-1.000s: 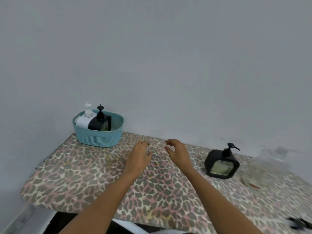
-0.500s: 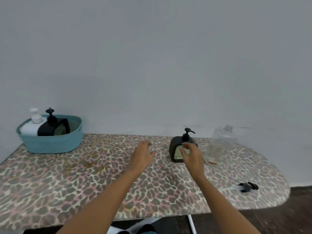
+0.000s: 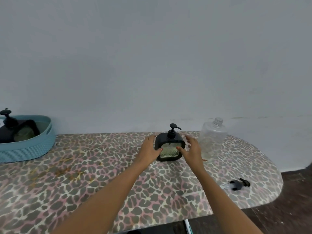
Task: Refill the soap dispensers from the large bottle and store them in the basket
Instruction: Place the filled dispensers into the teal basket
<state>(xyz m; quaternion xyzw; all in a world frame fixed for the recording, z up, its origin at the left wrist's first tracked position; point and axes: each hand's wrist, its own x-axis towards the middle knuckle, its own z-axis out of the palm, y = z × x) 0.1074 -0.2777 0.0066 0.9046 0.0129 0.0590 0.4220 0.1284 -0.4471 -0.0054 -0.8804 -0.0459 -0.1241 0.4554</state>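
A black square soap dispenser [image 3: 169, 150] with a pump top stands upright near the table's far edge. My left hand [image 3: 149, 149] lies against its left side, fingers straight, thumb tip on the front face. On the other side is my right hand [image 3: 192, 149], thumb touching the front and fingers spread and lifted off it. The large clear bottle [image 3: 213, 137], uncapped and nearly empty, stands just right of my right hand. At the far left, a teal basket [image 3: 33, 149] holds another black dispenser [image 3: 15, 130].
A loose black pump cap [image 3: 236, 184] lies on the leopard-print table [image 3: 84, 183] near its rounded right end. The wall runs directly behind the table. Dark floor shows at the right.
The view swung right, leaving the basket at the left edge. Both hands moved to the black dispenser and now flank it; earlier only the right hand was near it.
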